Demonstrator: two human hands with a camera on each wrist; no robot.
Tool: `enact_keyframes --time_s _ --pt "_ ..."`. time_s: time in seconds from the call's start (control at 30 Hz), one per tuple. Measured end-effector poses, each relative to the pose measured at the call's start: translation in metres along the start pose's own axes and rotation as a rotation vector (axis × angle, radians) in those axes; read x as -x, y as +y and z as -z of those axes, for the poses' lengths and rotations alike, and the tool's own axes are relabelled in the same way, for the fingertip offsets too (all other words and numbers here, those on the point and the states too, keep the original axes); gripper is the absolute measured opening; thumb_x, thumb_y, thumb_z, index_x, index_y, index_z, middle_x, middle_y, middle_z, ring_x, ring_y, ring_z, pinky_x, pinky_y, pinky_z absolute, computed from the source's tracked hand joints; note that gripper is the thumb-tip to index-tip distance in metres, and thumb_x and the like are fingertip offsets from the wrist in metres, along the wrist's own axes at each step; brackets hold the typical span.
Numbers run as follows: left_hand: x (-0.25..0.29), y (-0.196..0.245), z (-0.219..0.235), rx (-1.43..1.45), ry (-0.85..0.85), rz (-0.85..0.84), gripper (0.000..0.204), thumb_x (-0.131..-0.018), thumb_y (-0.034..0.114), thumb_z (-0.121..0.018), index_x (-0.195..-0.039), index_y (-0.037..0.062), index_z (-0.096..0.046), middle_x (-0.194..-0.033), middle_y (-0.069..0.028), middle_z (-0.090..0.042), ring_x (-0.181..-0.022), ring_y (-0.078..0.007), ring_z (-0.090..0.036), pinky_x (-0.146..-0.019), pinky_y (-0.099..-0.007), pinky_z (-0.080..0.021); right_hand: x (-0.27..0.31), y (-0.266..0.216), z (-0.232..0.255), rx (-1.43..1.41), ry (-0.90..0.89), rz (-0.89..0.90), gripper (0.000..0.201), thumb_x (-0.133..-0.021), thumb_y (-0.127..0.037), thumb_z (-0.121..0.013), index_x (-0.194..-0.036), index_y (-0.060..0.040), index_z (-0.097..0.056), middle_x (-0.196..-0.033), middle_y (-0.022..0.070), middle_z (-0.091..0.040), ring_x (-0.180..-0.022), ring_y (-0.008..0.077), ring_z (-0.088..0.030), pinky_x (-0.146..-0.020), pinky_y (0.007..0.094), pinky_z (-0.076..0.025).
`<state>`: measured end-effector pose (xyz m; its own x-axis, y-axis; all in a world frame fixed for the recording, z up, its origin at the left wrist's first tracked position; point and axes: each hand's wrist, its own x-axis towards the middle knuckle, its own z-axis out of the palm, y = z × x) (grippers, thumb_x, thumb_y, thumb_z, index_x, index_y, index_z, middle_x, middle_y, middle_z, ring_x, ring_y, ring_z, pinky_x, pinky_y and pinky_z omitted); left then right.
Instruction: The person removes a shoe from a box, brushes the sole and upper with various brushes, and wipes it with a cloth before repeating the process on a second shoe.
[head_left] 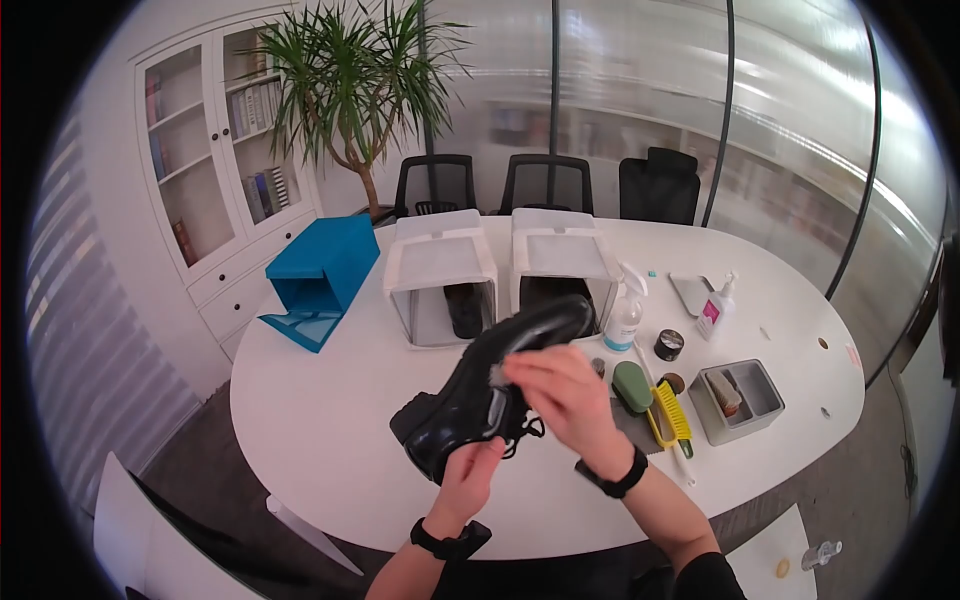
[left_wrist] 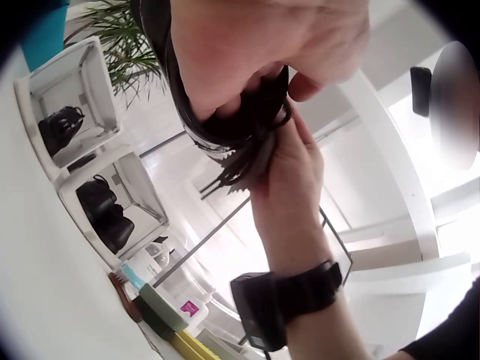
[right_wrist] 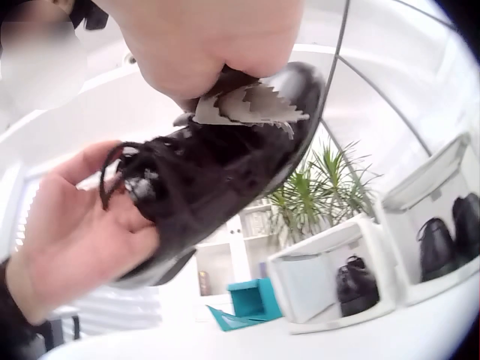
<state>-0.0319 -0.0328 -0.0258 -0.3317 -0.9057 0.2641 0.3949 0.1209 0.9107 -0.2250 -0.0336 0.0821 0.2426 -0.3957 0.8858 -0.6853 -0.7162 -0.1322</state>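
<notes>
A black lace-up shoe (head_left: 455,400) is held above the table, sole up and left, toe pointing up and right in the head view. My left hand (head_left: 470,480) grips it at the opening, with fingers inside, as the left wrist view shows. Against the shoe's side, my right hand (head_left: 565,395) pinches a grey cloth (head_left: 498,376). That cloth (right_wrist: 251,105) has zigzag edges and lies over the front of the shoe (right_wrist: 202,180) in the right wrist view. The right fingertips are partly hidden behind it.
Two white boxes (head_left: 440,222) (head_left: 565,225) with black shoes inside and a teal box (head_left: 325,250) stand behind. To the right are a spray bottle (head_left: 624,318), a tin (head_left: 669,345), a green brush (head_left: 631,386), a yellow brush (head_left: 672,412), a grey container (head_left: 735,425) and a pump bottle (head_left: 716,308).
</notes>
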Motion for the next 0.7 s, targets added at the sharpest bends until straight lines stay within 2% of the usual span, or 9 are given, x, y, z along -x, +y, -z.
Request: enact_keyframes --time_s 0.1,0.2,0.33,0.43,0.53,0.57,0.6,0.67,0.7 --pt "0.0 0.014 -0.018 -0.113 -0.049 -0.305 0.012 -0.103 0.006 -0.056 -0.103 -0.002 -0.065 -0.076 0.0082 -0.047 -0.071 -0.002 -0.041 -0.06 -0.0239 -0.032 0.004 -0.037 0.003 -0.206 -0.235 0.248 0.034 -0.082 -0.006 -0.07 -0.116 -0.0087 -0.076 -0.127 0.005 -0.073 -0.102 0.0219 -0.067 -0.093 0.0347 -0.053" --pt "0.011 0.011 0.009 -0.292 -0.224 -0.007 0.018 -0.097 0.001 -0.054 -0.112 -0.0032 -0.064 -0.084 0.0041 -0.055 -0.075 -0.0046 -0.047 -0.063 -0.0243 -0.036 -0.003 -0.019 0.008 -0.096 -0.157 0.248 0.036 -0.081 -0.004 -0.068 -0.115 -0.0099 -0.077 -0.129 0.0052 -0.073 -0.102 0.0223 -0.066 -0.092 0.0348 -0.053" --pt "0.01 0.025 -0.01 -0.196 -0.196 -0.092 0.03 -0.092 -0.002 -0.054 -0.12 -0.0025 -0.063 -0.1 -0.0024 -0.062 -0.08 -0.0103 -0.056 -0.068 -0.0297 -0.045 -0.013 -0.004 0.009 0.073 0.147 -0.166 0.037 -0.078 0.002 -0.073 -0.113 -0.0101 -0.076 -0.12 0.0053 -0.075 -0.098 0.0257 -0.066 -0.089 0.0366 -0.053" --pt "0.004 0.017 -0.009 -0.618 -0.246 -0.361 0.031 -0.092 -0.001 -0.055 -0.122 -0.0017 -0.063 -0.101 -0.0067 -0.064 -0.087 -0.0157 -0.061 -0.073 -0.0331 -0.049 0.001 -0.031 -0.003 -0.111 -0.182 0.087 0.035 -0.08 -0.002 -0.071 -0.115 -0.0076 -0.075 -0.121 0.0055 -0.074 -0.103 0.0264 -0.067 -0.089 0.0358 -0.055" --pt "0.004 0.0 -0.002 -0.604 -0.286 -0.588 0.034 -0.091 0.002 -0.058 -0.124 -0.0017 -0.063 -0.103 -0.012 -0.065 -0.095 -0.0239 -0.063 -0.079 -0.0355 -0.051 0.002 -0.045 0.007 -0.203 -0.351 0.295 0.036 -0.081 -0.006 -0.065 -0.116 -0.0093 -0.075 -0.127 0.0045 -0.073 -0.106 0.0241 -0.066 -0.096 0.0358 -0.053" --pt "0.016 0.033 -0.009 -0.594 -0.31 0.2 0.036 -0.088 0.006 -0.063 -0.123 -0.0028 -0.063 -0.106 -0.0151 -0.065 -0.102 -0.0307 -0.062 -0.083 -0.0378 -0.05 0.001 -0.038 0.008 -0.143 -0.281 0.26 0.036 -0.08 -0.005 -0.067 -0.115 -0.0082 -0.074 -0.126 0.0054 -0.072 -0.107 0.0248 -0.066 -0.095 0.0366 -0.053" --pt "0.014 0.029 -0.007 -0.596 -0.313 0.202 0.036 -0.088 0.006 -0.063 -0.123 -0.0028 -0.063 -0.106 -0.0151 -0.065 -0.102 -0.0307 -0.062 -0.083 -0.0378 -0.05 -0.002 -0.024 0.009 -0.08 -0.212 0.227 0.035 -0.079 -0.005 -0.069 -0.114 -0.0071 -0.073 -0.124 0.0062 -0.072 -0.108 0.0255 -0.067 -0.093 0.0375 -0.053" --pt "0.005 0.018 -0.009 -0.795 -0.235 -0.555 0.037 -0.085 0.009 -0.066 -0.12 -0.0029 -0.063 -0.106 -0.0164 -0.065 -0.1 -0.0316 -0.062 -0.085 -0.039 -0.051 -0.005 -0.002 0.013 0.096 -0.052 0.002 0.035 -0.079 0.0 -0.068 -0.113 -0.0083 -0.073 -0.119 0.0066 -0.073 -0.106 0.0282 -0.067 -0.092 0.0387 -0.05" --pt "0.005 0.021 -0.012 -0.809 -0.208 -0.596 0.038 -0.086 0.006 -0.068 -0.123 -0.0042 -0.064 -0.106 -0.0166 -0.068 -0.1 -0.0292 -0.065 -0.089 -0.0411 -0.052 0.001 -0.001 0.007 0.067 0.008 -0.123 0.036 -0.078 0.0 -0.068 -0.114 -0.0081 -0.072 -0.118 0.0071 -0.072 -0.106 0.0285 -0.066 -0.092 0.038 -0.049"
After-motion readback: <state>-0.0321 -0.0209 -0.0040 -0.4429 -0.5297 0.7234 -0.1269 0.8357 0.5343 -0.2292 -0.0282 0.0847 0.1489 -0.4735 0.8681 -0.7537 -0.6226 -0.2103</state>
